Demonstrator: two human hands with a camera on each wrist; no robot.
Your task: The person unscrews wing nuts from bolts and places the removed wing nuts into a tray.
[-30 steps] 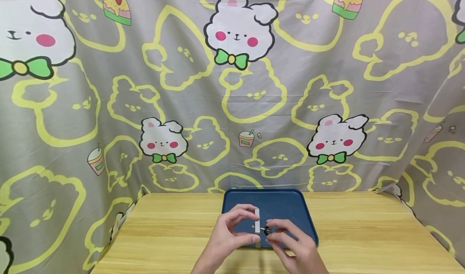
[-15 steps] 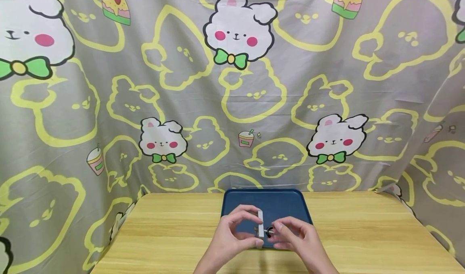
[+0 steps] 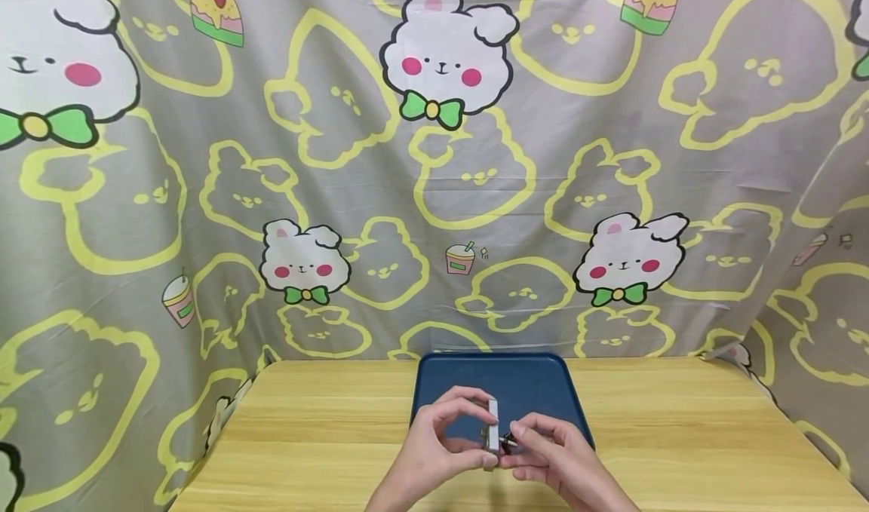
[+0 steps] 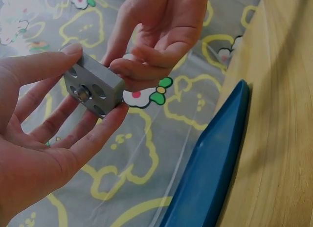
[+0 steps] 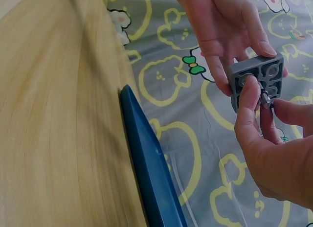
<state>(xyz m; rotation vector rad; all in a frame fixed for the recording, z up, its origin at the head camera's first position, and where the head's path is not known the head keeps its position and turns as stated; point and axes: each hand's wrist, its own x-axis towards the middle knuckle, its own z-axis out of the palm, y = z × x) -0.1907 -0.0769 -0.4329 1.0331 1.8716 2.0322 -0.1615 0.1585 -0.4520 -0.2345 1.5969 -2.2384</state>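
Note:
My left hand [image 3: 434, 440] grips a grey square block [image 3: 493, 425] by opposite edges, thumb on one and fingertips on the other. In the left wrist view, the block's face shows round holes near the corners and a round metal end [image 4: 83, 93] at its centre. From the other, ribbed side, seen in the right wrist view, sticks out a threaded metal bolt [image 5: 265, 99] with a small black part by it. My right hand [image 3: 563, 448] pinches at this bolt, thumb on one side and fingers around the other. Its fingertips partly hide the black part.
Beneath and behind the hands, a blue tray [image 3: 529, 380] lies on the wooden table [image 3: 326, 421]. A grey curtain [image 3: 380, 195] printed with cartoon bears hangs behind the table and along its sides.
The block in my left hand has shifted slightly right and down. My right hand has turned and changed its finger placement at the bolt, closing in toward the block.

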